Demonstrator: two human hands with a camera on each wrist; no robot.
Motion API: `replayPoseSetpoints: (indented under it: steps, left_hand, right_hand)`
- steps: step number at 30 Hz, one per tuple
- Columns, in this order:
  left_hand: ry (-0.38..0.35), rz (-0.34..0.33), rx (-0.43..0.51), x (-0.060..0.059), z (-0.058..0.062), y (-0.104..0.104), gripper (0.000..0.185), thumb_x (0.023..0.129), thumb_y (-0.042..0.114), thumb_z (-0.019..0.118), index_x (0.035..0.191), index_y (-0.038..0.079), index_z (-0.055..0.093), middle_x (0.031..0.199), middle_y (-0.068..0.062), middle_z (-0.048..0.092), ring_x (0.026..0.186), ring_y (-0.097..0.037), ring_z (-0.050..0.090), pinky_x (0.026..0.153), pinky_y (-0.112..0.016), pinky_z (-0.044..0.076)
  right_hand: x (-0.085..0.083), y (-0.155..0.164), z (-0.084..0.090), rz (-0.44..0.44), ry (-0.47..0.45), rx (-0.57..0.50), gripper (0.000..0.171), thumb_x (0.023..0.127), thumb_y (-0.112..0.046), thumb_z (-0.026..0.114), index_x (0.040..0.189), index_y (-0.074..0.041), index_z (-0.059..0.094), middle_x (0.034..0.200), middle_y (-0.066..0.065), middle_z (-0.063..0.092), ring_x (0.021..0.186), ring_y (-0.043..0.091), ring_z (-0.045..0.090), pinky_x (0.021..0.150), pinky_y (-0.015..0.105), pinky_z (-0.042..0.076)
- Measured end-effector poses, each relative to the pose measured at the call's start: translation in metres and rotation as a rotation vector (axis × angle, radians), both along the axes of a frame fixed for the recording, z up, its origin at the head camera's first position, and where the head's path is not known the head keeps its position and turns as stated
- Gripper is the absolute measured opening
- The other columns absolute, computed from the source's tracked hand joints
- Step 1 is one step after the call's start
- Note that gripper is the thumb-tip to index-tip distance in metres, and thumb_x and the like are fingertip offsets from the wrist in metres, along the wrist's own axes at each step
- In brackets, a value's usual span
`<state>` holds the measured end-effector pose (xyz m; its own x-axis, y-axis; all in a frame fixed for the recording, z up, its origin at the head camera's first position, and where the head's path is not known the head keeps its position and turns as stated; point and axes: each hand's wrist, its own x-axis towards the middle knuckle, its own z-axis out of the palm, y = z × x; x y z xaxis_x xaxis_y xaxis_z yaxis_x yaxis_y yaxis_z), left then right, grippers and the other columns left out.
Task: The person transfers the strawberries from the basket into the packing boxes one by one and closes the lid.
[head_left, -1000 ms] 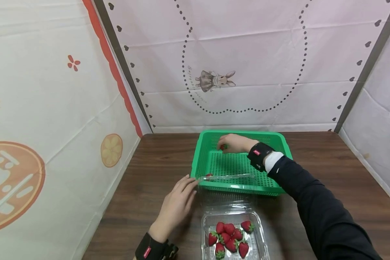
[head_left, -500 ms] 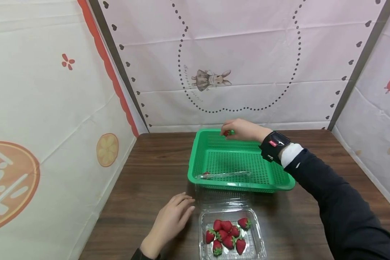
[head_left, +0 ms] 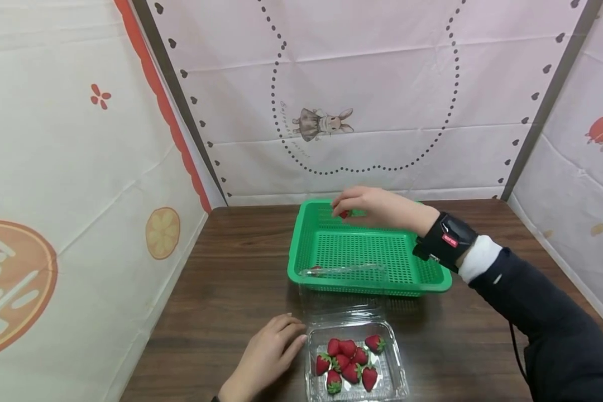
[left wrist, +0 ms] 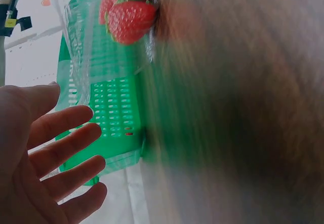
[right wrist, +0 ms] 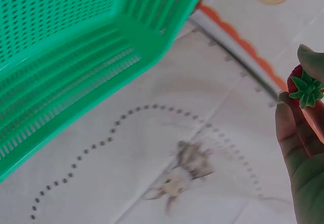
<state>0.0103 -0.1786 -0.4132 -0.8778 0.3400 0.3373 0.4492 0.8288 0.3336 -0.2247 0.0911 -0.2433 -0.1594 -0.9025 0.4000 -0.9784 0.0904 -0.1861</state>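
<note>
My right hand pinches a strawberry between thumb and fingers, above the far side of the green basket. Its leafy cap faces the right wrist camera. Beside the left edge of a clear plastic box, my left hand is held with relaxed, spread fingers and nothing in them; whether its fingertips touch the box I cannot tell. Several strawberries lie in the box. Its raised clear lid overlaps the basket's near rim. Behind that lid, a bit of red strawberry shows in the basket.
The dark wooden table runs back to a white printed cloth wall. Further cloth walls stand at left and right. A black cable hangs by the right sleeve.
My left hand has let go of the lid's left edge and drawn back toward the box. The right hand has lifted the strawberry from inside the basket to above its far side.
</note>
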Motion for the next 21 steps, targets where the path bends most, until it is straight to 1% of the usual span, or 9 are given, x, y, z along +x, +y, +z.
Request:
replayPoseSetpoints:
  steps: [2,5,8,11,15,17,21]
  left_hand:
    - [0.0,-0.005,0.001,0.0,-0.001,0.001,0.018,0.096,0.027,0.07,0.106,0.014,0.076,0.109,0.003,0.068,0.114,-0.023,0.063,0.092,-0.042,0.056]
    - [0.005,-0.008,-0.003,0.0,-0.003,0.003,0.017,0.097,0.027,0.07,0.105,0.014,0.076,0.108,0.003,0.068,0.113,-0.021,0.063,0.092,-0.041,0.056]
    - [-0.005,-0.008,-0.015,0.001,-0.005,0.004,0.018,0.097,0.027,0.07,0.105,0.013,0.076,0.107,0.003,0.068,0.11,-0.019,0.064,0.09,-0.041,0.056]
    - [-0.035,-0.007,-0.025,0.003,-0.006,0.004,0.018,0.098,0.028,0.068,0.106,0.013,0.075,0.107,0.004,0.068,0.109,-0.017,0.063,0.09,-0.041,0.057]
    - [-0.05,-0.001,-0.023,0.004,-0.007,0.005,0.018,0.099,0.029,0.067,0.106,0.014,0.075,0.108,0.007,0.067,0.11,-0.016,0.063,0.09,-0.041,0.056]
    - [-0.046,0.002,-0.017,0.003,-0.007,0.006,0.018,0.099,0.029,0.067,0.106,0.015,0.075,0.108,0.007,0.067,0.111,-0.017,0.063,0.091,-0.041,0.056]
    - [-0.037,0.005,-0.01,0.002,-0.006,0.006,0.016,0.099,0.027,0.067,0.106,0.014,0.074,0.107,0.005,0.068,0.111,-0.018,0.063,0.092,-0.042,0.056]
  right_hand:
    - [0.014,0.001,0.0,0.031,0.026,-0.016,0.024,0.089,-0.009,0.078,0.112,-0.01,0.073,0.12,0.006,0.067,0.106,0.016,0.064,0.089,0.03,0.055]
    - [0.032,0.003,-0.005,0.061,0.056,-0.019,0.024,0.088,-0.013,0.08,0.112,-0.011,0.073,0.121,0.005,0.067,0.112,0.018,0.062,0.091,0.029,0.055]
    - [0.048,0.004,-0.015,0.089,0.076,-0.02,0.025,0.088,-0.013,0.08,0.112,-0.012,0.073,0.121,0.004,0.067,0.111,0.017,0.062,0.091,0.027,0.054]
    - [0.064,0.003,-0.028,0.128,0.087,-0.029,0.026,0.087,-0.012,0.081,0.112,-0.012,0.073,0.12,0.003,0.067,0.11,0.015,0.062,0.092,0.023,0.053]
    - [0.088,0.001,-0.046,0.175,0.066,-0.02,0.025,0.088,-0.012,0.08,0.112,-0.014,0.073,0.121,0.001,0.067,0.113,0.013,0.062,0.096,0.02,0.05]
    - [0.101,-0.001,-0.056,0.195,0.049,0.003,0.023,0.09,-0.014,0.078,0.113,-0.016,0.072,0.123,0.0,0.066,0.114,0.011,0.061,0.096,0.018,0.049]
    - [0.124,-0.005,-0.079,0.24,-0.014,0.063,0.021,0.095,-0.019,0.074,0.115,-0.018,0.07,0.125,-0.003,0.064,0.114,0.007,0.059,0.096,0.013,0.046]
